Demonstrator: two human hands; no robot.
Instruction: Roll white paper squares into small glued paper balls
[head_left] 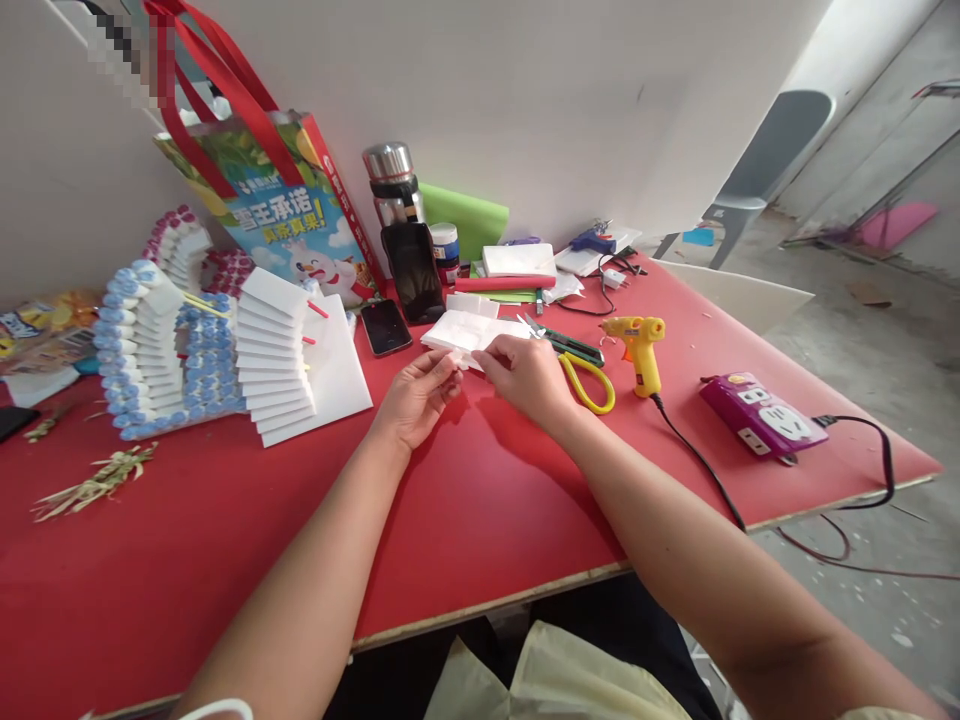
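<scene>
My left hand [421, 396] pinches a small, thin white piece [466, 361], possibly paper, between thumb and fingertips. At the other side of that piece, my right hand [529, 378] has its thumb and fingers closed on it. Both hands are held above the red table, close together. Just beyond them lies a stack of white sheets [469, 330]. Scissors with yellow handles [589, 385] rest to the right of my right hand, beside a dark green utility knife [574, 345].
A yellow glue gun [637, 350] and a purple power strip [765, 415] with cords sit at the right. Folded white and blue paper models [172, 350] stand left, before a shopping bag [277, 220]. Phones [385, 328], a steel flask [390, 180] and jars stand behind.
</scene>
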